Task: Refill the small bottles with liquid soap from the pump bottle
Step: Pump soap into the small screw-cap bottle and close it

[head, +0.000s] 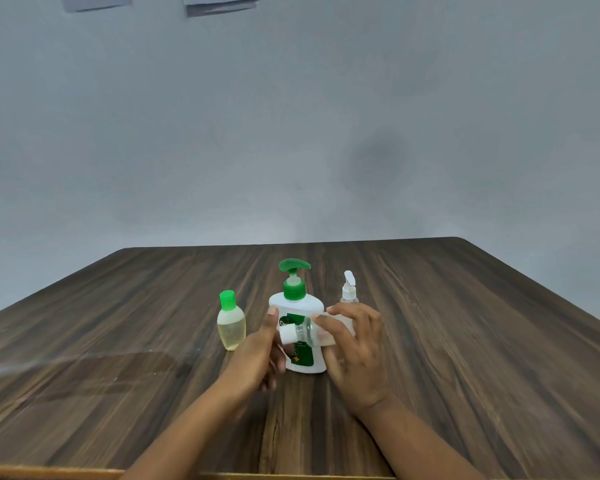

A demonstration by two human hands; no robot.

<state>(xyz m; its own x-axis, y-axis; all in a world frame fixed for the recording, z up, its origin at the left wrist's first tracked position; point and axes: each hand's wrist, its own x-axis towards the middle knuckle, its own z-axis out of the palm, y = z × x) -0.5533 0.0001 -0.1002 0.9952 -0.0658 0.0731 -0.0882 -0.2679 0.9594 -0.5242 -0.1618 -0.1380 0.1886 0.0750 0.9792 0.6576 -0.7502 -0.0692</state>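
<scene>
The right hand [355, 344] has its grip closed round a small clear bottle [308, 330], held sideways before the pump bottle [291, 306] at mid table [465, 341]. The left hand [257, 351] is beside its white cap [288, 336], but it is blurred and I cannot tell its grip.

Single head-worn view, looking forward and down, table [465, 341] close below, wall [291, 133] filling upper half
</scene>
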